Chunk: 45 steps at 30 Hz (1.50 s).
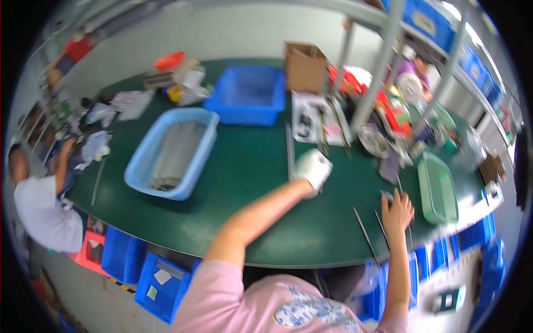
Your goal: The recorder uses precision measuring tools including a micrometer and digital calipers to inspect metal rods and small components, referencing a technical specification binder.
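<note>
Over the middle of the green table, my left hand (314, 168), in a white glove, is closed. Whatever it may hold is hidden. Just left of the glove lies a long thin grey strip (290, 147). To the right, my bare right hand (398, 212) rests low over the tabletop with its fingers apart. A small dark thing by its thumb is too blurred to name. Beside this hand lie two slim metal rods, one further left (365, 234) and one closer (381, 226). Another thin line shows above and below the hand, partly covered by it.
A light blue basin (136, 172) at the left holds many thin grey rods (177, 150). Behind stand a blue bin (244, 116) and a cardboard box (305, 69). A green basket (427, 194) is at right, near metal shelf posts (377, 66). Another person (47, 205) sits far left.
</note>
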Each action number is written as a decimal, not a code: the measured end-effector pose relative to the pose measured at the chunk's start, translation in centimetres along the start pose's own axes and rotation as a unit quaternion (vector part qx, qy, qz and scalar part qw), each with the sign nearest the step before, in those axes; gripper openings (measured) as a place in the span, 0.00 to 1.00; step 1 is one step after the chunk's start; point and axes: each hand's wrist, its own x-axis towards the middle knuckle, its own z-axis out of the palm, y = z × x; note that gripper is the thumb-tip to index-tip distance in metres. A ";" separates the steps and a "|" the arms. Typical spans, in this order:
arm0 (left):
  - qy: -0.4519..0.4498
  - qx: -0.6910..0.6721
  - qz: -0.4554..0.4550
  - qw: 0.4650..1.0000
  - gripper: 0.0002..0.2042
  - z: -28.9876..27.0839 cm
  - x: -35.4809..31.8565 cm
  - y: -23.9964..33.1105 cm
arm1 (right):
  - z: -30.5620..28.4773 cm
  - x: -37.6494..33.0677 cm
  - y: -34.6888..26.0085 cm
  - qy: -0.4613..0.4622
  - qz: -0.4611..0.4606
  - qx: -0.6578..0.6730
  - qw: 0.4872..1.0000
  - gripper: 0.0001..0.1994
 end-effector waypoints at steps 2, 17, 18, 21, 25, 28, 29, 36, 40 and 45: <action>-0.084 -0.528 -0.105 0.838 0.07 1.0 -2.4 1.8 | -1.4 0.4 -3.7 -0.102 -0.002 0.305 0.947 0.22; -0.176 -0.640 0.011 0.748 0.19 -1.1 -8.0 0.3 | 0.3 6.6 -13.9 0.002 -0.071 0.247 0.966 0.25; -0.170 -0.557 0.053 0.811 0.19 -2.6 -9.1 0.0 | -0.1 8.0 -13.8 0.010 -0.006 0.243 0.970 0.26; 0.037 -0.221 0.239 0.945 0.06 -9.7 -9.1 -1.8 | -3.0 12.4 -13.6 -0.131 -0.042 0.066 0.988 0.30; 0.254 -0.450 0.215 0.828 0.17 -18.2 -6.5 -2.6 | -10.9 17.8 -18.8 0.172 -0.283 0.107 0.938 0.26; 0.305 -0.549 0.302 0.717 0.19 -22.4 -6.7 -3.3 | -18.2 20.8 -25.1 0.349 -0.385 0.135 0.844 0.20; 0.318 -0.546 0.312 0.709 0.19 -23.4 -7.0 -3.5 | -20.1 21.6 -27.3 0.403 -0.389 0.108 0.821 0.22; 0.321 -0.617 0.218 0.684 0.11 -25.7 -7.6 -4.1 | -23.3 26.1 -38.6 0.456 -0.393 -0.024 0.798 0.23; 0.202 -0.638 0.204 0.714 0.10 -26.0 -8.0 -4.5 | -22.7 28.6 -40.1 0.482 -0.323 -0.039 0.813 0.19; 0.216 -0.636 0.226 0.705 0.10 -27.0 -8.5 -5.2 | -22.4 30.5 -37.8 0.513 -0.394 -0.056 0.761 0.09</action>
